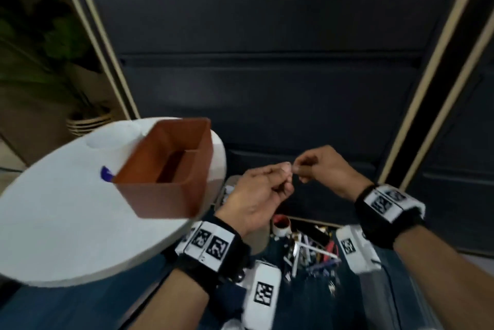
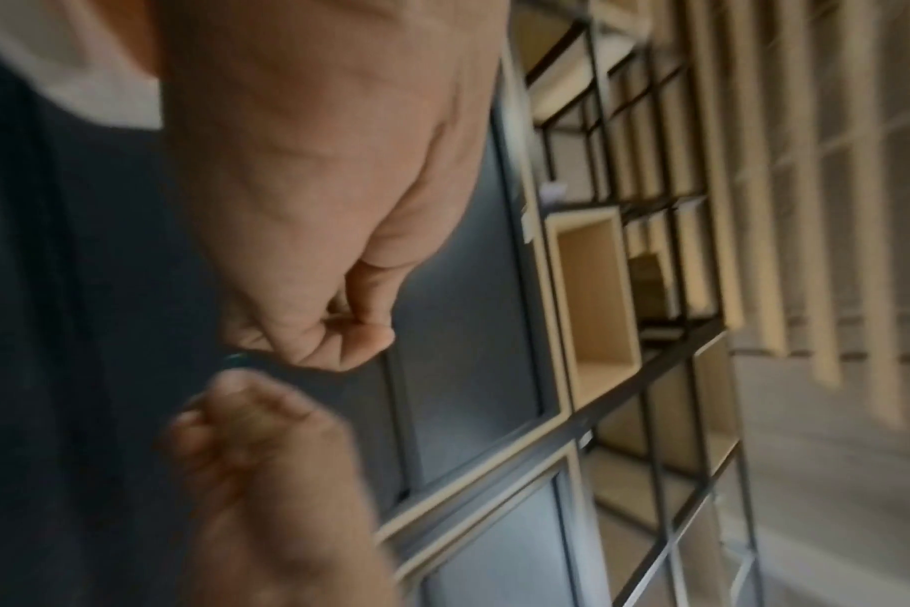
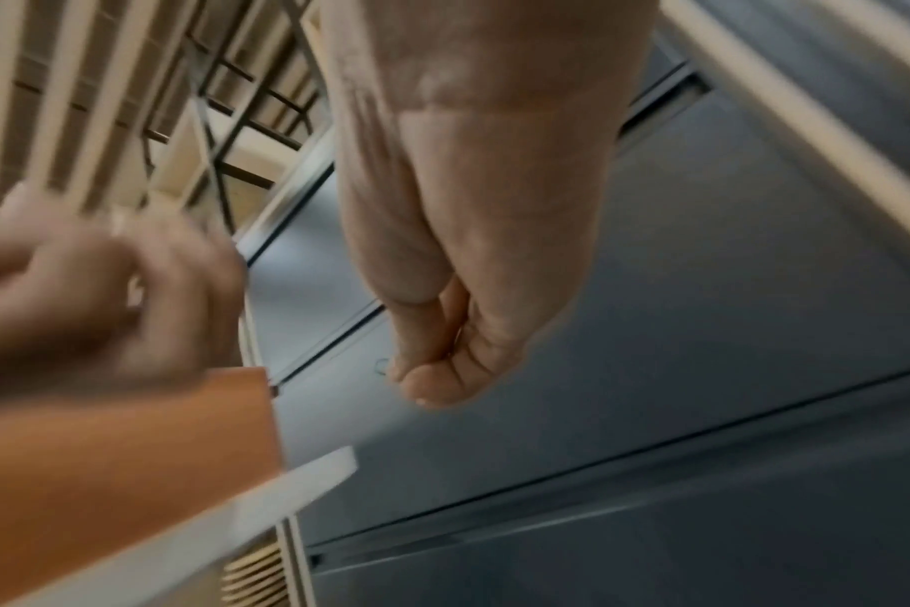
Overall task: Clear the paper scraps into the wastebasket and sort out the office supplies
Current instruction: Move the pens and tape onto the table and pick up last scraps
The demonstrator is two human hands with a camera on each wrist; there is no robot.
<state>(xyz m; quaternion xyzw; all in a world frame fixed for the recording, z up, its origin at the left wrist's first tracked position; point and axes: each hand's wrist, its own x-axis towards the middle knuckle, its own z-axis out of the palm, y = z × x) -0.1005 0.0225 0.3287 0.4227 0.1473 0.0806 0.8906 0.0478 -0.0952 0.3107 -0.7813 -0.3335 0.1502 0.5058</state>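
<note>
My two hands meet in mid-air to the right of the round white table (image 1: 53, 222). My right hand (image 1: 297, 169) pinches a small wire paper clip (image 3: 382, 366) between thumb and forefinger; the clip shows as a thin loop at its fingertips. My left hand (image 1: 286, 169) has its fingers curled, and its thumb and forefinger pinch at the same spot. A small blue-green bit (image 2: 235, 359) shows between the two hands. A brown open organizer box (image 1: 165, 166) stands on the table's right part, left of my left hand.
A purple item (image 1: 107, 173) lies on the table beside the box. Below my hands is a heap of mixed supplies (image 1: 310, 249) with a red and white tape roll (image 1: 280, 222). A dark blue cabinet front (image 1: 267, 62) stands ahead. A potted plant (image 1: 53, 48) is at far left.
</note>
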